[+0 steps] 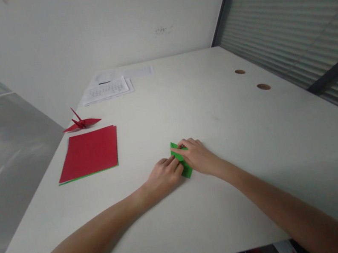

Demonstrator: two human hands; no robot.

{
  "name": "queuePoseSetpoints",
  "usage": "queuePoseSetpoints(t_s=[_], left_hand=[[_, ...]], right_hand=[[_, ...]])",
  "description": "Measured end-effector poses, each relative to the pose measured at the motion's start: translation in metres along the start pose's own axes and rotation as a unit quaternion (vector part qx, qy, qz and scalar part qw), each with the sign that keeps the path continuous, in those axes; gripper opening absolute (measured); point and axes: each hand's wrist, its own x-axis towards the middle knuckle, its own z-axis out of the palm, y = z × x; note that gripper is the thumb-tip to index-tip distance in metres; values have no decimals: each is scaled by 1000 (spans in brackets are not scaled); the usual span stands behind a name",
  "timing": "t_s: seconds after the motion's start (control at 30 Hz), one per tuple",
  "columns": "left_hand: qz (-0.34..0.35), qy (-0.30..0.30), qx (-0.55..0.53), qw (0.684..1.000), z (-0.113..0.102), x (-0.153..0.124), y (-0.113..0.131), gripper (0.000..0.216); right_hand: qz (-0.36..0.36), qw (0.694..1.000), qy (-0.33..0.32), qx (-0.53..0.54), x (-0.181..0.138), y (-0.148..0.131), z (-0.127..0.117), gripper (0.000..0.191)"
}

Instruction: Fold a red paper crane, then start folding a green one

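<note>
A small folded piece of green origami paper (187, 171) lies on the white table between my hands. My left hand (165, 173) is closed at its left edge, with curled fingers pressing on the paper. From the right, my right hand (198, 155) reaches over the upper part, its thumb stretched across the green surface and its fingers bent at the far edge. Both hands cover much of the paper, so its exact folds are partly hidden.
To the left lies a stack of red paper sheets (92, 152) with a green edge beneath. Behind it stands a red paper crane (81, 123). Printed papers (106, 90) lie near the wall. Two round holes (263, 87) mark the table's right side, beside window blinds (293, 15).
</note>
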Motion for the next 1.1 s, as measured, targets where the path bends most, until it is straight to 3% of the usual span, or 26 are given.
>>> queuePoseSetpoints(t_s=[0.43, 0.6, 0.73, 0.93, 1.1], left_hand=[[3, -17, 0, 1000, -3, 1, 0, 9], [-15, -14, -30, 999, -4, -1, 1, 18], [-38, -11, -52, 998, -8, -1, 3, 34], [-10, -27, -110, 993, -18, -2, -13, 27], [-67, 25, -197, 978, 2, -2, -30, 23]], right_hand=[[38, 997, 2, -66, 17, 0, 14, 35], [25, 1000, -5, 9, 13, 10, 8, 40], [43, 998, 1, 45, -6, 18, 3, 32], [102, 994, 42, 17, -23, 19, 14, 35], [119, 991, 60, 23, -21, 21, 17, 37]])
